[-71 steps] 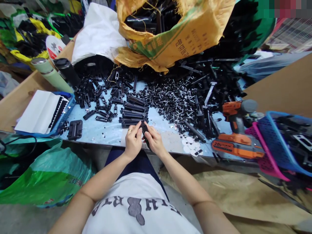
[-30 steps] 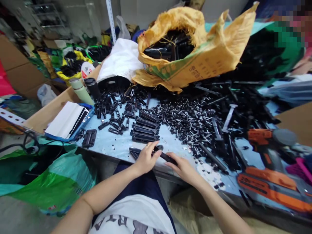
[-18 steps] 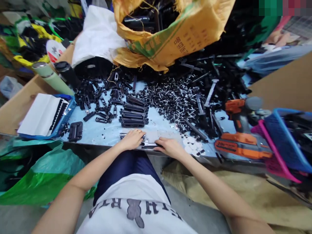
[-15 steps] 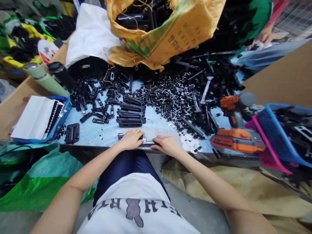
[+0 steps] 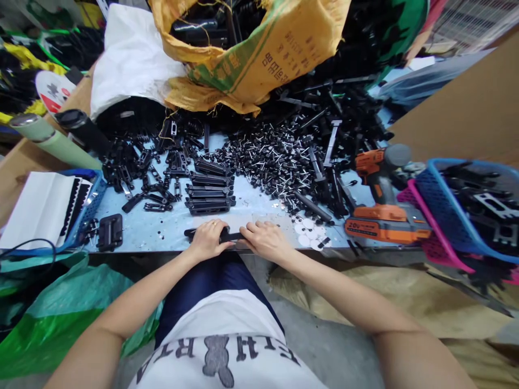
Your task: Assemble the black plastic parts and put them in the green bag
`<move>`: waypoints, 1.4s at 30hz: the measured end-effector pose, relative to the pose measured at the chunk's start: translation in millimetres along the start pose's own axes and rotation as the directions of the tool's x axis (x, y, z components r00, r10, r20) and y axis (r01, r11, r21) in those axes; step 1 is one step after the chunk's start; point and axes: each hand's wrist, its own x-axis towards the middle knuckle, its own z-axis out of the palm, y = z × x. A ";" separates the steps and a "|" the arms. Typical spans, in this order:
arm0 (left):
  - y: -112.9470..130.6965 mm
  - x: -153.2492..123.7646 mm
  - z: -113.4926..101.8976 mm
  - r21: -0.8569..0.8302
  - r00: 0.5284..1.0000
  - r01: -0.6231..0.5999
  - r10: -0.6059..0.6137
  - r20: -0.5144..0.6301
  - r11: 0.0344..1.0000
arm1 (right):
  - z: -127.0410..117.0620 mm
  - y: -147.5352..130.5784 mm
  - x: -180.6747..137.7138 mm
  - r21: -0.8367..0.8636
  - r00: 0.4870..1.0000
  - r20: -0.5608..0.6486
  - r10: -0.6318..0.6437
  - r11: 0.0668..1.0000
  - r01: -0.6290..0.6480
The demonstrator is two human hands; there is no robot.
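At the front edge of the table, my left hand (image 5: 207,239) is closed round the left part of a long black plastic part (image 5: 232,236). My right hand (image 5: 264,238) grips the same part farther right, thumb and fingers pressed on it. Much of the part is hidden beneath both hands. Just behind my left hand lies a stack of similar black parts (image 5: 210,193). A big heap of black-headed screws (image 5: 270,156) spreads out behind my right hand, and white round discs (image 5: 310,233) lie to the right of it.
An orange cordless drill (image 5: 383,219) stands on the right, before a blue basket (image 5: 432,189) of black parts. At left are another blue basket (image 5: 95,202) and a pale green flask (image 5: 52,140). A yellow sack (image 5: 284,48) fills the back. Another person's arm (image 5: 419,43) shows at far right.
The black part in my hands has been turned, so its dark side now faces up instead of a shiny silver strip. My fingers have shifted their hold on it. The view has swung slightly right.
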 end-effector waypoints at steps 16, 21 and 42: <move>37.2 188.2 36.3 0.201 0.957 0.232 -0.260 0.128 0.952 | 32.3 96.0 -1.0 0.143 0.896 -0.211 0.390 0.919 -0.366; 35.8 197.6 43.1 0.212 0.949 0.282 -0.304 0.081 0.936 | 32.8 99.5 59.9 0.012 0.856 -0.134 0.500 0.864 -0.503; -10.1 -4.5 -53.3 0.252 0.982 0.160 -0.179 0.057 0.955 | 6.6 62.0 -0.7 0.708 0.916 -0.204 0.346 0.698 -0.106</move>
